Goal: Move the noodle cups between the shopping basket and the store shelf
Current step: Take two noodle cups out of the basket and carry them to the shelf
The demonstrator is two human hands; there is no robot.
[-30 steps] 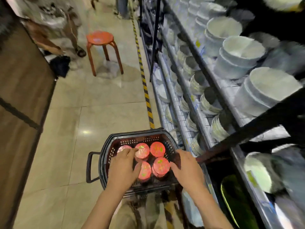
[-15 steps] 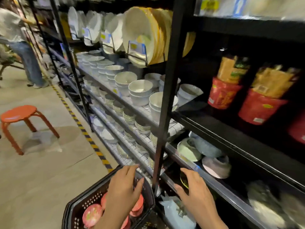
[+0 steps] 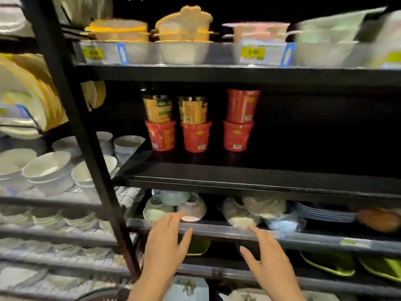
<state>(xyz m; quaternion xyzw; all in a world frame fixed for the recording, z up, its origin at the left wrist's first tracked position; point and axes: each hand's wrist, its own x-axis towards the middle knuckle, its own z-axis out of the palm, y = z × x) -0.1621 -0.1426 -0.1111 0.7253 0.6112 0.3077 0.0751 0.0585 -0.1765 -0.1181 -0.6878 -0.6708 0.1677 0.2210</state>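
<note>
Head view, store shelving, blurred by motion.

Item 1: black shelf [image 3: 260,181], middle tier. Holds the noodle cups [image 3: 196,135] toward its left half, set back from the front edge. Bottom row: three red cups, upright, the left two near each other, the third a little apart to the right. Stacked on them: two yellow-and-black cups [image 3: 192,109] on the left pair, one red cup [image 3: 242,105] on the right. The right half of the tier is dark.

Item 2: top tier. Pale containers with orange and pink lids [image 3: 184,29]; yellow price tags [image 3: 252,53] on the shelf front.

Item 3: lower tier. Small bowls [image 3: 192,206], wrapped goods [image 3: 240,213], a stack of plates [image 3: 325,211]; details too smeared to tell.

Item 4: left bay, beyond a black upright post [image 3: 86,148]. White bowls [image 3: 47,168] on wire racks, large plates [image 3: 32,94] standing on edge above.

Item 5: left hand [image 3: 165,248]. Raised in front of the lower tier, fingers [image 3: 173,218] spread and loosely extended, holding nothing.

Item 6: right hand [image 3: 271,263]. Beside the left, apart from it, fingers [image 3: 256,232] splayed wide, empty, well below the noodle cups.

Item 7: dark curved rim [image 3: 102,295] at the bottom edge, left of the forearm; cannot tell what it is.
</note>
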